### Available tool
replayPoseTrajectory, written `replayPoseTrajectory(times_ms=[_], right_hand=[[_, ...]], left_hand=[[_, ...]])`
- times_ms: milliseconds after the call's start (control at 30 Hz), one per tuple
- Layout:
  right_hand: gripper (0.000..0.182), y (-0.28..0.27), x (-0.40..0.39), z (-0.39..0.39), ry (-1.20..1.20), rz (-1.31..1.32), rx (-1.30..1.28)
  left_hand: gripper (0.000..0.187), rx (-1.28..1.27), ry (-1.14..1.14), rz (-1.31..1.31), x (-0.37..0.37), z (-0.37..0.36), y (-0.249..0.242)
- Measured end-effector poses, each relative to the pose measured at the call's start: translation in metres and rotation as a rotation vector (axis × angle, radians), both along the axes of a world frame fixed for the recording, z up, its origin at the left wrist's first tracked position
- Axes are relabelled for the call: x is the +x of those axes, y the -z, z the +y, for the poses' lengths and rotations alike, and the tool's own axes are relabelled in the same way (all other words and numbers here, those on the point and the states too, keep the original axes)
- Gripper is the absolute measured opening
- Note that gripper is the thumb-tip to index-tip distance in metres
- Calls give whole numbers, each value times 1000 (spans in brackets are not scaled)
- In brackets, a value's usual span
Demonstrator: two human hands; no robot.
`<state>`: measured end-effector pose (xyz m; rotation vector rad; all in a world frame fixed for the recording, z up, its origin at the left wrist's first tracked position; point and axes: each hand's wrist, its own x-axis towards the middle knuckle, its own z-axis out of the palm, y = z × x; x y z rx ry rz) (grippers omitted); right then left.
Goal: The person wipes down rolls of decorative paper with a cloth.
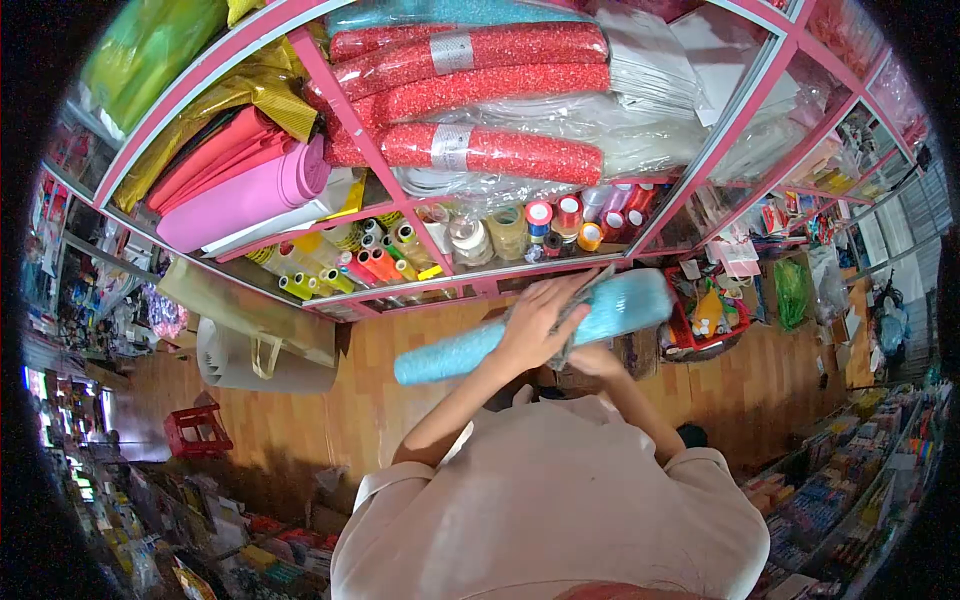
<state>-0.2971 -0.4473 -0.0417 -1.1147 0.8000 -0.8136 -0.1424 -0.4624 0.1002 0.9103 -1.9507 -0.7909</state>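
A light blue roll (445,353) in shiny wrapping lies slantwise in front of my body, its right end higher than its left. Across its middle my left hand (540,325) rests on top, fingers partly curled over a grey cloth (574,305) that wraps round the roll. My right hand (595,360) is at the lower side of the roll, blurred, with its fingers mostly hidden behind the roll and cloth.
Ahead, a pink-framed shelf (350,120) holds red glitter rolls (490,150), a pink roll (245,195) and spools (470,240). A red basket (708,318) stands right, a red crate (197,430) left on the wooden floor, near a large grey roll (265,358).
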Motion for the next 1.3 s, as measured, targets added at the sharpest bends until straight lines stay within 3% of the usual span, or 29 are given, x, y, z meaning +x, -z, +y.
replayPoseTrajectory(times_ms=[33,167,233,333,400,433,467,533,600,633,700,800,833,867,933,1167,1267,1300], right_hand=[[69,-2,-10,-3,31,-252,95],[75,-58,-53,-4,81,-198,217],[78,-57,-82,3,219,-19,-114],[81,-51,-116,-2,222,-136,-163],[83,-81,-114,-9,163,-209,-254],[85,-94,-112,-12,104,-278,-347],[85,-95,-114,-15,107,-277,-348],[82,-100,-114,-18,77,-336,-508],[85,-124,-104,-13,191,-369,-485],[87,-134,-100,-9,302,-401,-461],[90,-97,-115,-10,344,-347,-388],[98,-30,-119,-2,405,-276,-207],[96,-23,-103,4,387,-171,-117],[94,-20,-96,10,368,-68,-26],[94,-19,-104,23,352,-117,-14],[92,-29,-152,58,119,-450,80],[90,-58,-154,66,260,-570,280],[76,-55,-157,65,278,-276,235]], left_hand=[[43,-1,-59,-68,10,1,12],[35,-75,-251,-221,55,16,58],[34,-89,-292,-257,77,25,84],[35,-24,-351,-290,104,36,104],[38,173,-452,-240,119,40,112],[44,330,-494,-110,122,42,109],[44,329,-490,-111,123,41,114],[51,484,-665,348,126,39,128],[52,874,-483,718,141,37,130],[54,931,-381,922,139,40,130],[60,973,-271,1239,127,39,122],[63,892,-59,1327,107,41,100],[62,908,-231,1322,106,36,109],[62,914,-219,1316,106,29,117],[54,937,-523,1418,106,14,122],[57,883,-502,1384,141,7,131],[58,852,-591,1310,140,10,109],[58,839,-605,1280,140,9,108]])
